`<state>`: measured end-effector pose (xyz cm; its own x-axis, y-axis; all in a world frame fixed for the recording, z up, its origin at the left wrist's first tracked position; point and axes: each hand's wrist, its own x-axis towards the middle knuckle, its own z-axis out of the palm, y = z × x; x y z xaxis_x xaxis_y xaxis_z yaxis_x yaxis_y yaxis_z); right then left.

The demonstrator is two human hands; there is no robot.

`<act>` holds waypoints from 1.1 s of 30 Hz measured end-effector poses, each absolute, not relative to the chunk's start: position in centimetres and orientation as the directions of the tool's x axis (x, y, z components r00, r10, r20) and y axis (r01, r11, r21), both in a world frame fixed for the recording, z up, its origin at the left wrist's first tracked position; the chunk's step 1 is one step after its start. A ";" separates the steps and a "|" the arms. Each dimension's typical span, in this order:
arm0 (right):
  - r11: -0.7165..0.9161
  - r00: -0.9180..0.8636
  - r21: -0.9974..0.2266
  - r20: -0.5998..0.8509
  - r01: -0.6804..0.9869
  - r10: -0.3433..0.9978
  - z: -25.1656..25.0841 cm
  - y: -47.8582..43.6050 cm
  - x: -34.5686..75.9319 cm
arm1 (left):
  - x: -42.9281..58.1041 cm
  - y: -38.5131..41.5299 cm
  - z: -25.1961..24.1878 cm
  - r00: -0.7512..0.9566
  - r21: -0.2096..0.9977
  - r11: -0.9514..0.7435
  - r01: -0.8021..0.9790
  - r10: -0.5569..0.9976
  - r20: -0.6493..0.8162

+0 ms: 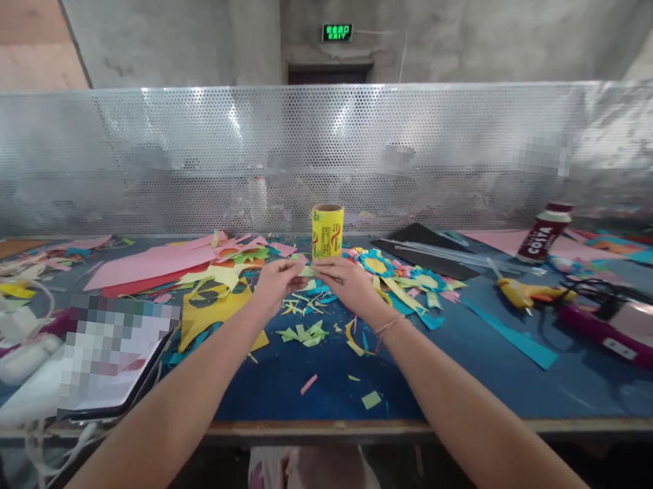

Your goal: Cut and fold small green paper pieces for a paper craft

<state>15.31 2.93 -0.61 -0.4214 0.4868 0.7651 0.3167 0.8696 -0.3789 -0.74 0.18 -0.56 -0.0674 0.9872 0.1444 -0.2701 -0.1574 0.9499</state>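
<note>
Paper scrap (307, 271), pale green, is pinched between 2 hands over the blue table (465, 373). The left hand (278, 278) and right hand (349, 281) both grip it narrowly. A yellow tape roll (326, 231) stands at 12 o'clock and a glue gun (526, 293) lies at 3 o'clock.

Sm. pale-green paper scrap (306, 271) — thin, approx. flat, held aloft.

Tablet (112, 386) screen pixelated; scrap (306, 271) between left hand (278, 278) and right hand (346, 283) unidentifiable.
</note>
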 end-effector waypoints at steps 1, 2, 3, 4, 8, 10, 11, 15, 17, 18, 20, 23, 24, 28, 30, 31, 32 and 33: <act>0.861 -0.406 -0.386 0.765 0.331 0.499 -0.6 3.0 15.3 | -0.7 0.1 -0.5 -0.054 0.943 -0.153 -0.295 0.988 0.144; 0.848 -0.389 -0.402 0.761 0.345 0.519 -0.7 3.0 15.2 | -0.6 0.0 -0.4 -0.038 0.938 -0.149 -0.312 0.989 0.144; 0.832 -0.375 -0.425 0.751 0.357 0.544 -0.8 3.0 15.1 | -0.5 0.0 -0.3 -0.030 0.934 -0.144 -0.326 0.989 0.142; 0.811 -0.357 -0.458 0.735 0.364 0.576 -0.9 3.0 15.1 | -0.4 -0.1 -0.3 -0.016 0.933 -0.134 -0.333 0.991 0.136; 0.655 -0.232 -0.692 0.613 0.304 0.755 -1.4 3.1 14.4 | -0.3 0.1 -0.6 -0.032 0.946 -0.191 -0.262 0.981 0.189; 0.562 -0.180 -0.794 0.532 0.233 0.827 -1.7 3.0 14.0 | -0.4 0.3 -0.8 -0.058 0.957 -0.219 -0.191 0.976 0.212; 0.523 -0.179 -0.831 0.495 0.189 0.850 -1.8 3.0 13.8 | -0.5 0.3 -0.9 -0.073 0.960 -0.226 -0.165 0.974 0.216; 0.289 -0.219 -0.948 0.312 -0.133 0.924 -2.1 3.0 13.4 | -0.6 0.3 -0.8 -0.077 0.963 -0.200 -0.179 0.979 0.189; 0.179 -0.232 -0.951 0.239 -0.252 0.943 -2.1 3.0 13.3 | -0.7 0.3 -0.6 -0.072 0.961 -0.186 -0.205 0.982 0.175; 0.151 -0.236 -0.948 0.220 -0.280 0.947 -2.1 2.9 13.3 | -0.7 0.2 -0.6 -0.072 0.961 -0.180 -0.212 0.983 0.168; 0.141 -0.241 -0.947 0.214 -0.288 0.947 -2.0 2.9 13.2 | -0.6 0.2 -0.5 -0.084 0.961 -0.179 -0.211 0.983 0.164; 0.176 -0.245 -0.958 0.231 -0.226 0.942 -2.1 2.9 13.3 | -0.6 0.2 -0.6 -0.107 0.963 -0.185 -0.195 0.980 0.166; 0.202 -0.242 -0.959 0.247 -0.197 0.938 -2.2 3.0 13.3 | -0.7 0.2 -0.6 -0.112 0.963 -0.187 -0.193 0.980 0.167; 0.298 -0.221 -0.949 0.314 -0.104 0.923 -2.4 3.2 13.3 | -0.7 0.2 -0.6 -0.111 0.964 -0.187 -0.188 0.979 0.169; 0.306 -0.216 -0.948 0.318 -0.089 0.923 -2.5 3.3 13.4 | -0.7 0.2 -0.6 -0.102 0.967 -0.185 -0.174 0.980 0.169; 0.304 -0.215 -0.948 0.316 -0.090 0.924 -2.4 3.3 13.4 | -0.7 0.2 -0.6 -0.100 0.968 -0.184 -0.170 0.981 0.169; 0.301 -0.216 -0.949 0.315 -0.095 0.924 -2.4 3.2 13.4 | -0.7 0.2 -0.6 -0.100 0.968 -0.183 -0.170 0.981 0.168; 0.298 -0.219 -0.949 0.314 -0.103 0.924 -2.3 3.2 13.5 | -0.7 0.2 -0.6 -0.103 0.967 -0.184 -0.175 0.980 0.168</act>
